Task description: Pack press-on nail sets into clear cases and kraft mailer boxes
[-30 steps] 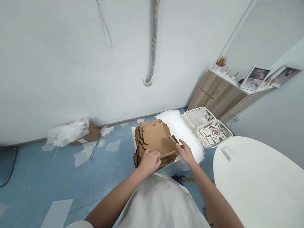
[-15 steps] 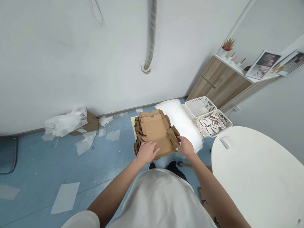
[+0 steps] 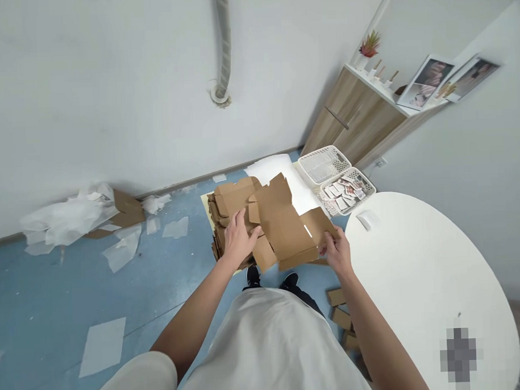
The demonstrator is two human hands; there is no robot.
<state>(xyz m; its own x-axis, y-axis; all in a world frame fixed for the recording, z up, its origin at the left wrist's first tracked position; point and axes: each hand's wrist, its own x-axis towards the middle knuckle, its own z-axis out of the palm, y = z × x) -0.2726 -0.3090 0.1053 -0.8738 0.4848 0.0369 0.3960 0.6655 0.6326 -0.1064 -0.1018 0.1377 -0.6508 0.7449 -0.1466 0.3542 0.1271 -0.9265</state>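
Observation:
A flat brown cardboard box blank [image 3: 284, 225] is lifted off a stack of the same blanks [image 3: 226, 204] that rests on a low stand over the blue floor. My left hand [image 3: 237, 239] grips the blank's left flap, fingers closed on it, just above the stack. At the blank's near right corner, my right hand [image 3: 337, 251] pinches its edge. The blank tilts up toward me, with its flaps partly unfolded.
A round white table [image 3: 416, 275] stands at my right. Two white baskets [image 3: 340, 178], one holding small cards, sit beside a white foam sheet [image 3: 280, 171]. Torn paper and a cardboard box [image 3: 94, 215] litter the floor at left. A wooden cabinet [image 3: 360, 123] stands in the corner.
Both hands have taken the top blank off the stack and raised it toward me and to the right. The view has shifted, with the table closer.

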